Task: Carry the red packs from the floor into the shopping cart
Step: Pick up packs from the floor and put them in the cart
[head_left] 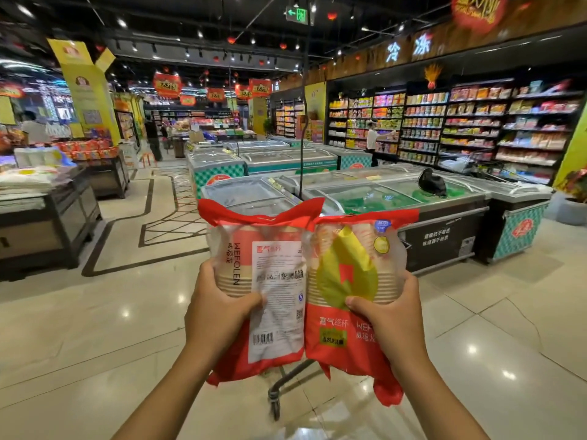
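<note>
I hold two red packs of paper cups up in front of me, side by side and touching. My left hand [219, 309] grips the left red pack [273, 281], whose white label with a barcode faces me. My right hand [387, 315] grips the right red pack [343, 312], which shows a yellow-green leaf print. Below and behind the packs only a dark frame bar and a caster wheel of the shopping cart [274, 398] show; the packs hide its basket.
Glass-topped chest freezers [381, 198] stand just ahead, with a black bag [432, 182] on one. Stocked shelves [476, 122] line the right wall. A dark display table [47, 217] stands at the left. Glossy tiled floor [95, 328] spreads around me. People stand far off.
</note>
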`<state>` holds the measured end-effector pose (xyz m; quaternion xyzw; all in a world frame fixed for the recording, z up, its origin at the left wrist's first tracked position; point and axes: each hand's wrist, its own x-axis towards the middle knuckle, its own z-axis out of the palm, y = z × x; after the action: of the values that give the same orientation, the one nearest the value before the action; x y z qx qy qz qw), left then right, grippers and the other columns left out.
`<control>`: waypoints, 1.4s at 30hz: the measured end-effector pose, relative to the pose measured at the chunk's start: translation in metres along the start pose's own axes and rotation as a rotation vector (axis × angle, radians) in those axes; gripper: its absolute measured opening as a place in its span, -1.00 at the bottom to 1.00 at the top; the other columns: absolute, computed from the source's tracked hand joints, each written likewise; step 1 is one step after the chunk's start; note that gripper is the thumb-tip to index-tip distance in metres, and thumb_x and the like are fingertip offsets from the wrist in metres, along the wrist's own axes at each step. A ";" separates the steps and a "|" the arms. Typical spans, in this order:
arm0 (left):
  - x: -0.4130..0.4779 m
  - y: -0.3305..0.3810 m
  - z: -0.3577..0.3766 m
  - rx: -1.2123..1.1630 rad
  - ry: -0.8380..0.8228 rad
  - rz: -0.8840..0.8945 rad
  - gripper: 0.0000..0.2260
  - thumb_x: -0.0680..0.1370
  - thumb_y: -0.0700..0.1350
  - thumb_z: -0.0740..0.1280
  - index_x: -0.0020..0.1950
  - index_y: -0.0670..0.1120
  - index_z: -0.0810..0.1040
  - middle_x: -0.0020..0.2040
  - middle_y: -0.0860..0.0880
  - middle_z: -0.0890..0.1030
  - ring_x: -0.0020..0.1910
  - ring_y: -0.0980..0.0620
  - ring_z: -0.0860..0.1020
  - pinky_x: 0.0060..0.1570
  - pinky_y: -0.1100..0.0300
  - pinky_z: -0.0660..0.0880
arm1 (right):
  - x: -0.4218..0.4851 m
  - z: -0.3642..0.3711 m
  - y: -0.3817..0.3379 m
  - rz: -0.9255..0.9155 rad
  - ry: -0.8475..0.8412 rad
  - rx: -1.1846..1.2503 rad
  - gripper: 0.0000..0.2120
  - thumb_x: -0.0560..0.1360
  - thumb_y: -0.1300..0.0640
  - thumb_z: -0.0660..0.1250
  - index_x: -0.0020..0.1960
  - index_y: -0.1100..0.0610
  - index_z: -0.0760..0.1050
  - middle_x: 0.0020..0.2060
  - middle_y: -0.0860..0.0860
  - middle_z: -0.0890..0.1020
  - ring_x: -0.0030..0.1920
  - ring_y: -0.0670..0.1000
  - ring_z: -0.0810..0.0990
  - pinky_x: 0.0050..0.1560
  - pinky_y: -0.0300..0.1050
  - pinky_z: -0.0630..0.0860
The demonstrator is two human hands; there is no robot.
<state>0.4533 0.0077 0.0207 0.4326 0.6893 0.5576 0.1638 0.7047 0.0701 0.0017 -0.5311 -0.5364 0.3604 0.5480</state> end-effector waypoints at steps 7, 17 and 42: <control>0.121 -0.014 0.060 -0.062 -0.063 0.005 -0.32 0.08 0.19 0.52 0.15 0.16 0.39 0.02 0.16 0.65 -0.01 -0.02 0.65 0.07 -0.14 0.61 | 0.105 0.051 0.005 0.002 0.103 -0.066 -0.14 -0.02 -0.22 0.59 0.20 -0.19 0.31 0.07 -0.10 0.62 0.00 0.02 0.68 0.03 0.23 0.65; 0.238 -0.022 0.133 -0.130 -0.142 0.019 -0.31 0.04 0.17 0.54 0.13 0.21 0.40 0.02 0.13 0.67 0.00 -0.02 0.67 0.07 -0.21 0.62 | 0.212 0.086 0.023 0.040 0.162 -0.080 -0.18 0.01 -0.20 0.60 0.18 -0.26 0.30 0.09 -0.12 0.61 0.03 0.02 0.67 0.04 0.21 0.65; 0.467 -0.127 0.335 -0.002 0.007 -0.356 -0.35 0.24 -0.12 0.65 0.24 0.05 0.43 0.06 0.03 0.67 -0.01 -0.06 0.69 0.07 -0.24 0.63 | 0.590 0.198 0.184 0.147 -0.209 -0.107 -0.30 0.10 0.10 0.70 0.10 -0.12 0.39 0.04 -0.01 0.64 -0.01 0.07 0.67 0.06 0.24 0.63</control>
<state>0.3711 0.5813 -0.0835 0.3015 0.7549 0.5222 0.2578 0.6417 0.7109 -0.0835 -0.5569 -0.5688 0.4238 0.4321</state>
